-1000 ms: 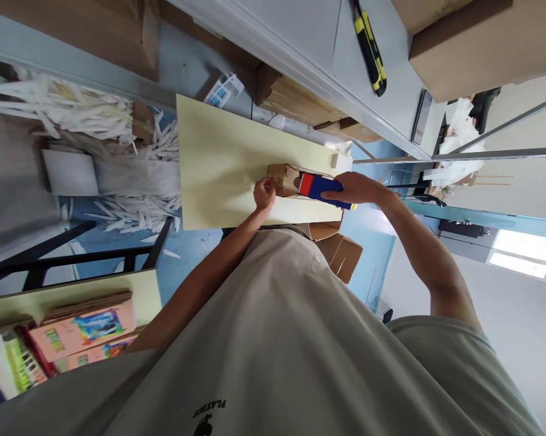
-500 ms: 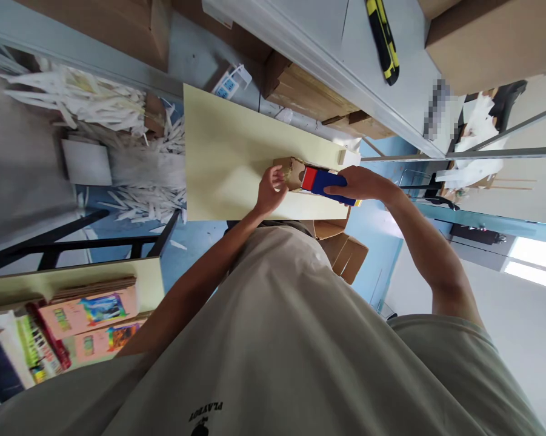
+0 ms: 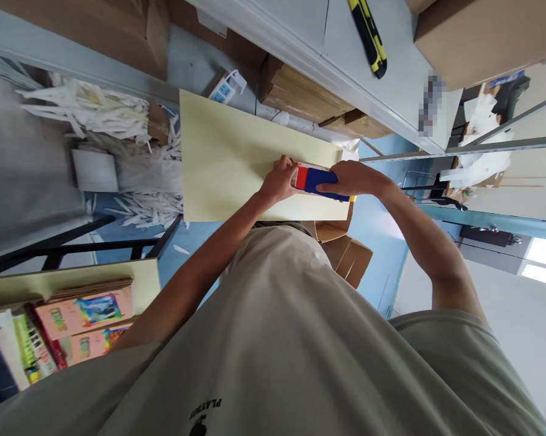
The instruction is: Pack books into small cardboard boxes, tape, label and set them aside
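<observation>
A small blue box with a red end band (image 3: 325,181) lies lengthwise over a brown cardboard box (image 3: 312,165), most of which is hidden beneath it and behind my hands. My right hand (image 3: 353,178) grips the blue box near its right end, thumb along the near side and fingers over the top. At the other end, my left hand (image 3: 279,180) is closed around the left end of the cardboard box, close against the red band. Both boxes are over a pale yellow tabletop (image 3: 227,163).
A yellow and black utility knife (image 3: 369,39) rests on the grey shelf (image 3: 340,66) above the table. A power strip (image 3: 227,86) lies beyond the far edge. White paper strips (image 3: 104,112) are heaped at left. Books (image 3: 84,312) stand lower left, and open cardboard boxes (image 3: 348,254) are below the table.
My left hand has moved from loosely open beside the cardboard flap to closed over that end. The blue box and my right hand have shifted slightly left.
</observation>
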`<state>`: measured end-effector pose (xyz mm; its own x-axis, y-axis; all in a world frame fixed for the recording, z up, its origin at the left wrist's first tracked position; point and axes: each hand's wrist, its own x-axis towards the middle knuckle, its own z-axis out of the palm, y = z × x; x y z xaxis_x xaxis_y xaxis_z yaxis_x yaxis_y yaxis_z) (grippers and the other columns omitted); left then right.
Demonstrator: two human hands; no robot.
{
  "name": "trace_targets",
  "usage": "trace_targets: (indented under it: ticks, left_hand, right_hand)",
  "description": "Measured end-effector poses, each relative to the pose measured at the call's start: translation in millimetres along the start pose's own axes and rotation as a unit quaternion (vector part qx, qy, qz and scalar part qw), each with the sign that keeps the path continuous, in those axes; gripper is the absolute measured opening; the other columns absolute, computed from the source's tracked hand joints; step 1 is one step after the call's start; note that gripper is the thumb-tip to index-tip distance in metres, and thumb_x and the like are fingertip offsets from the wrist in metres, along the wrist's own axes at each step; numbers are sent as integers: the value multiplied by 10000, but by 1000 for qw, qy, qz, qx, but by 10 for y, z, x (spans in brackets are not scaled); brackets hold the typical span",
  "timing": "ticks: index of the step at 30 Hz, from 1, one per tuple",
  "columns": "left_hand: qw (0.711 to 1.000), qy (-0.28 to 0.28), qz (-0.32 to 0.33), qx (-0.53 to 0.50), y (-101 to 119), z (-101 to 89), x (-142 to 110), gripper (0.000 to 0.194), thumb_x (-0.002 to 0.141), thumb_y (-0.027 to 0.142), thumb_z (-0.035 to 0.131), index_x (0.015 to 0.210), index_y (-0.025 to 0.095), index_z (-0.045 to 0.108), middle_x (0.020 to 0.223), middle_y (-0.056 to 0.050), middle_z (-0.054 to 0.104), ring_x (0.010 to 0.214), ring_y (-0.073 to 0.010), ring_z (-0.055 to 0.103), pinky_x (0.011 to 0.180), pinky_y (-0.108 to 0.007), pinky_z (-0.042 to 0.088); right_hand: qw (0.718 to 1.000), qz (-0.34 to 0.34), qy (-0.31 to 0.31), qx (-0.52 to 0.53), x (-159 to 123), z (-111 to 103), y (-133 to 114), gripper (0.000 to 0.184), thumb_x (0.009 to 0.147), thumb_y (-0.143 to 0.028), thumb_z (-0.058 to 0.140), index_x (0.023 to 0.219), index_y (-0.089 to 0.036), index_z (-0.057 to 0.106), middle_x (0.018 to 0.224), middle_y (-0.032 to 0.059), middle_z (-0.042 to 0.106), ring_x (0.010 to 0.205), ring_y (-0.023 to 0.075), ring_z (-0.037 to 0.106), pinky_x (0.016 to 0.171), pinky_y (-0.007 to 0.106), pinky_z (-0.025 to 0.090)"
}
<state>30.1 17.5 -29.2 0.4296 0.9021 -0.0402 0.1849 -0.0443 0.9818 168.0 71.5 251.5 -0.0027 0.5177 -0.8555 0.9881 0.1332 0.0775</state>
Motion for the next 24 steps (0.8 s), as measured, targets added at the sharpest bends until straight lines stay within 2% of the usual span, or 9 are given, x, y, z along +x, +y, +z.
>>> trace_targets:
  ticks: [2, 4, 8, 13, 16, 19, 22, 24]
  left_hand:
    - [1000, 10, -9, -7, -30, 60, 17, 631, 800, 383, 1103, 1302, 213, 759, 1402, -204, 652, 1349, -427, 678, 1106, -485, 641]
    - [999, 29, -33, -15, -80, 137, 19, 464, 876, 336, 1024, 1242, 211, 767, 1375, -202, 662, 1320, -410, 685, 1087, -477, 638]
    - [996, 58, -72, -4, -181, 278, 13, 330, 917, 195, 906, 1221, 202, 778, 1376, -207, 655, 1342, -431, 693, 1151, -535, 615]
    - [995, 55, -74, 35, -276, 305, -13, 381, 907, 92, 898, 1243, 207, 760, 1389, -187, 635, 1388, -430, 692, 1278, -598, 555]
    - [993, 46, -87, 64, -307, 250, -52, 476, 877, 48, 925, 1283, 217, 744, 1399, -159, 625, 1362, -404, 718, 1258, -595, 581]
    - [991, 44, -95, 80, -278, 213, -104, 558, 834, 11, 915, 1315, 243, 752, 1397, -125, 645, 1209, -333, 764, 1187, -559, 637]
    - [986, 75, -125, 77, -172, 272, -153, 614, 822, 4, 866, 1375, 251, 766, 1401, -118, 693, 999, -241, 763, 1106, -486, 667]
    - [977, 124, -162, 55, -80, 381, -174, 631, 834, 49, 866, 1425, 245, 763, 1403, -119, 733, 966, -212, 756, 1058, -421, 674]
  right_hand:
    - [1000, -2, -1, -1, 1, -5, 67, 694, 1009, -890, 722, 910, -206, 783, 780, 147, 741, 817, 336, 758, 757, 459, 543]
    - [1000, -8, -7, 8, 22, 10, 176, 670, 1004, -869, 750, 922, -205, 791, 751, 140, 724, 829, 346, 762, 777, 470, 552]
    - [999, -16, -10, 40, 114, 123, 495, 615, 939, -827, 872, 980, -217, 812, 739, 128, 724, 904, 380, 785, 843, 492, 582]
    - [995, -36, -33, 82, 299, 328, 936, 622, 942, -844, 844, 909, -224, 797, 743, 120, 770, 860, 336, 797, 811, 455, 599]
    - [992, -49, -56, 105, 514, 464, 1150, 651, 920, -866, 842, 840, -223, 779, 754, 128, 789, 831, 319, 801, 795, 436, 603]
    - [992, -65, -42, 95, 797, 612, 1314, 649, 889, -860, 874, 842, -220, 781, 764, 141, 793, 856, 337, 804, 795, 434, 593]
    - [993, -84, -26, 79, 1057, 750, 1452, 592, 932, -789, 872, 915, -202, 796, 774, 154, 792, 882, 353, 806, 793, 431, 576]
    - [991, -101, -23, 79, 1181, 827, 1535, 561, 972, -746, 855, 970, -186, 808, 784, 160, 792, 907, 359, 810, 803, 429, 574]
